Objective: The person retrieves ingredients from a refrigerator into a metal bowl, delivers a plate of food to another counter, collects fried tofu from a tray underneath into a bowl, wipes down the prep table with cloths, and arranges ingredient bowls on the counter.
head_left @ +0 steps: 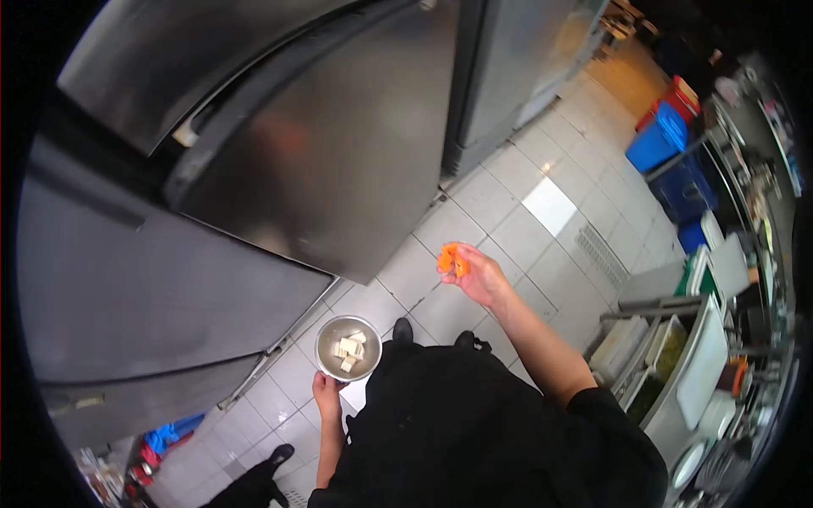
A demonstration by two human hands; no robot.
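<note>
My left hand (329,396) grips the near rim of a round metal bowl (321,354), low on the left side of my body. Several pale, blocky chunks (349,349) lie in the bottom of the bowl; they look like tofu or cheese, but I cannot tell which. Out in front, my right hand (483,278) is raised over the floor, its fingers curled around orange pieces (455,261). They may be carrot, though the kind is not certain. Bowl and orange pieces are well apart.
A steel fridge door (339,127) stands ajar ahead, above grey cabinet fronts (161,279). On the right runs a counter with a white cutting board (703,364) and food containers (669,347). Blue bins (656,140) stand farther back. Another person's shoe (282,455) shows at lower left.
</note>
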